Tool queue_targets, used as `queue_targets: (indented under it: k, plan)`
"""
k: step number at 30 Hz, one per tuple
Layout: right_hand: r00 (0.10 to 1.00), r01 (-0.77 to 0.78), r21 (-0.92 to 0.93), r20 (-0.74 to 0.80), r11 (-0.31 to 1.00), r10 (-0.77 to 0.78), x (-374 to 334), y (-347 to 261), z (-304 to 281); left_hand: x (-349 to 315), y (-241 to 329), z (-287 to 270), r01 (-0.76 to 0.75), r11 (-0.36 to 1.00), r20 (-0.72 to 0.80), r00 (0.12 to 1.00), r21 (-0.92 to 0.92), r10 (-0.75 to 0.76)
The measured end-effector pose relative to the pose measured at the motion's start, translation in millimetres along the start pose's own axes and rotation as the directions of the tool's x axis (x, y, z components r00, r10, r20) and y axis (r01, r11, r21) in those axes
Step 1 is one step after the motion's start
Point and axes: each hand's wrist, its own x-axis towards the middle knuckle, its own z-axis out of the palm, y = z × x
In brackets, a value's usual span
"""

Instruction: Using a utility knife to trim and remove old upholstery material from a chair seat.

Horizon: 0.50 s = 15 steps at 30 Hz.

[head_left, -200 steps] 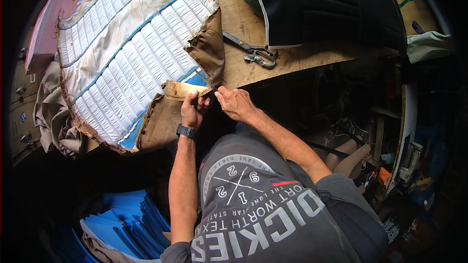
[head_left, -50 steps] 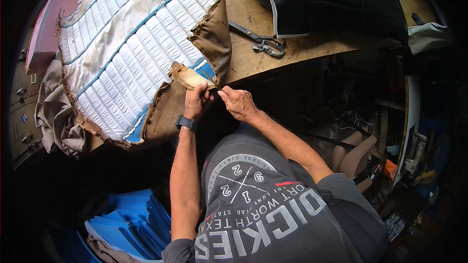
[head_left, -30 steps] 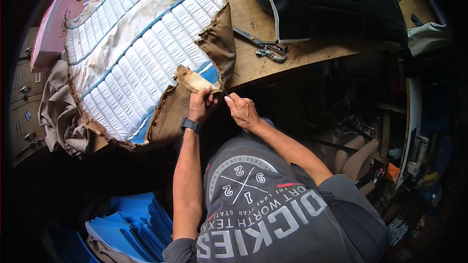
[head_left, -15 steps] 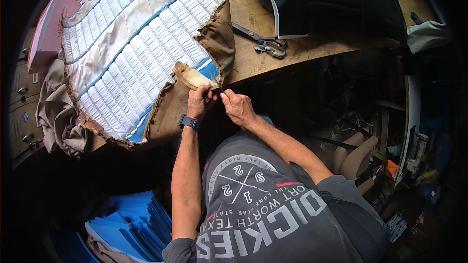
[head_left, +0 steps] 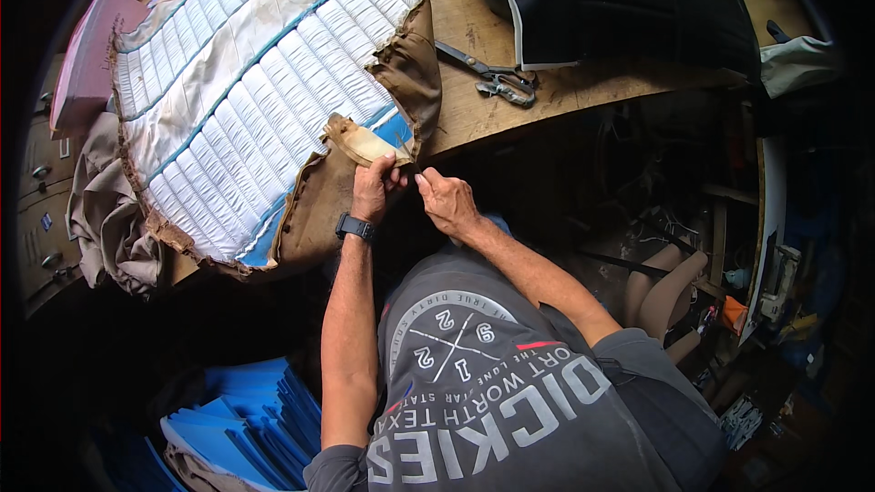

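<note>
A large upholstery cover [head_left: 232, 141] lies inside out on the table, its padded white ribs crossed by blue strips and its brown edge frayed. At its near right corner my left hand [head_left: 372, 193] pinches a folded-back flap [head_left: 366, 147] of brown and cream fabric, thumb on top. Just to the right, my right hand [head_left: 447, 204] is closed in a pinch at the edge of that corner. Whatever small thing sits between its fingertips is too small to make out.
Scissors [head_left: 490, 72] with wrapped handles lie on the wooden table [head_left: 565, 96] beyond my hands. A black ribbed seat cover [head_left: 629, 14] rests at the back right. Pink foam [head_left: 96, 59] and crumpled beige cloth [head_left: 118, 210] are at the left; blue sheets [head_left: 246, 419] stand below.
My right hand has shifted very slightly to the right. My left hand keeps its hold on the flap, and the cover lies as before.
</note>
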Motion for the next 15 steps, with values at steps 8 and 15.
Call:
queue_targets:
  k: [8, 15]
  plan:
    - [0.999, -0.042, 0.009, 0.007, 0.999, 0.042, 8, -3, 2, 0, -1, -4, 0.049, 0.997, -0.007, 0.999, -0.053, -0.050]
    - [0.988, -0.150, 0.145, 0.061, 0.978, 0.143, -29, 14, 13, -1, -2, -1, 0.032, 0.994, -0.035, 0.999, -0.108, -0.036]
